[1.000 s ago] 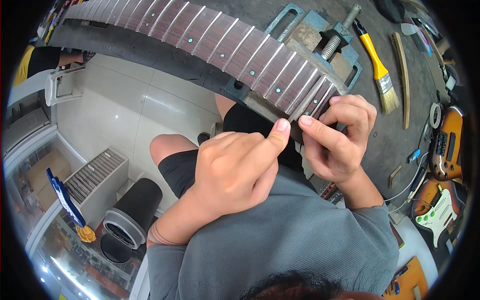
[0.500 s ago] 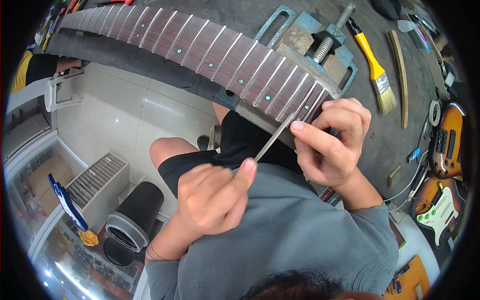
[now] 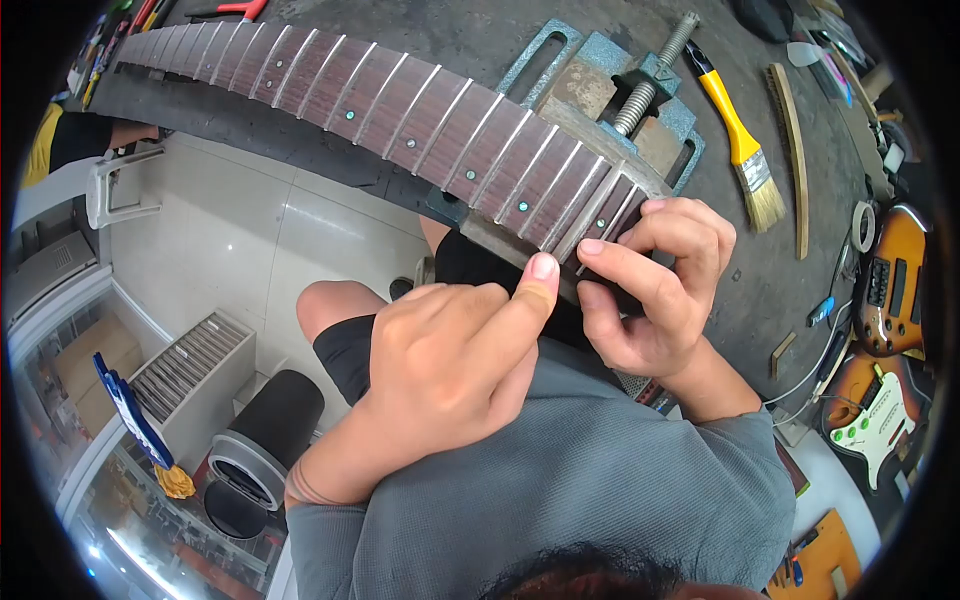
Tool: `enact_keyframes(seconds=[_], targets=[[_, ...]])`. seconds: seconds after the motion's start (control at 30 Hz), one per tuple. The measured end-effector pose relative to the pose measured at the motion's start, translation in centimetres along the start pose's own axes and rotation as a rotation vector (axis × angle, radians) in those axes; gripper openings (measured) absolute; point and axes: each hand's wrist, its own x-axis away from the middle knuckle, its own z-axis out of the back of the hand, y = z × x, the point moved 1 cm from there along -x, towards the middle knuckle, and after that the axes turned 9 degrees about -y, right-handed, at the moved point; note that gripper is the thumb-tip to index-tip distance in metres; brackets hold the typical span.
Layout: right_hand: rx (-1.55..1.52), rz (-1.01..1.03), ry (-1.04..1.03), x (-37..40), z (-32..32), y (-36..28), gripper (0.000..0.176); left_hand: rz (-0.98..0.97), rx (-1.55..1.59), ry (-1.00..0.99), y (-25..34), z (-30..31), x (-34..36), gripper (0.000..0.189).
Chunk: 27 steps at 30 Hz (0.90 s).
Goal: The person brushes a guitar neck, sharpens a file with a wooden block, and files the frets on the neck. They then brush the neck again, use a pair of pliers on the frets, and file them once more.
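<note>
A guitar neck (image 3: 395, 107) with metal frets and small green dots runs from the upper left to the centre. My left hand (image 3: 460, 350) is closed, thumb uppermost, on a thin metal file (image 3: 590, 212) that lies across the fretboard alongside a fret near the neck's right end. Beside the file, my right hand (image 3: 665, 285) has its index fingertip at the neck's near edge and its other fingers bent around the end, with the thumb lower down. Part of the file is hidden in my left hand.
A blue metal vise (image 3: 555, 70) stands behind the neck. To its right lie a yellow-handled brush (image 3: 735, 125) and a wooden-backed brush (image 3: 792, 160). Guitar bodies (image 3: 893, 285) are at the far right. A black bin (image 3: 280, 415) stands on the floor at left, and another person's arm (image 3: 133, 133) shows beyond.
My left hand has moved up and right, and the file now reaches farther across the fretboard. My right hand stays nearly in place. The neck appears slightly lower and farther left in view.
</note>
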Motion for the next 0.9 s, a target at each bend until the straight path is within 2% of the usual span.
enact_keyframes(seconds=[0.13,0.23,0.3,0.37,0.47,0.57,0.6,0.7,0.83,0.9], targets=[[-0.011,-0.025,-0.014,0.2,0.2,-0.1,0.056,0.048,0.03,-0.011,0.8,0.6,4.5,0.055],[-0.004,-0.024,-0.02,0.2,0.3,0.0,0.055,0.034,0.033,0.014,0.3,0.4,3.4,0.055],[0.002,-0.014,-0.02,0.2,0.2,-0.1,0.055,-0.002,-0.035,-0.005,0.2,0.2,-0.2,0.055],[0.008,-0.008,-0.016,0.3,0.1,0.2,0.054,0.022,0.039,0.006,0.2,0.0,-1.0,0.049],[-0.006,-0.034,-0.017,0.1,0.2,-0.1,0.052,0.045,0.048,-0.018,0.8,0.5,3.7,0.048],[-0.01,-0.05,-0.014,-0.1,0.3,-0.1,0.052,0.062,0.062,-0.071,0.9,1.1,3.8,0.048],[-0.01,-0.048,-0.012,-0.1,0.3,-0.1,0.052,0.022,0.03,-0.007,0.4,0.4,2.0,0.047],[-0.009,-0.044,-0.014,-0.1,0.3,0.0,0.052,0.035,0.05,-0.005,0.2,-0.2,-1.4,0.046],[-0.045,-0.074,-0.005,-0.1,0.2,0.0,0.051,0.103,0.056,-0.044,1.3,0.9,3.9,0.046],[-0.059,-0.076,-0.014,0.1,0.3,0.1,0.05,0.095,0.027,-0.053,1.4,1.1,3.2,0.049]])
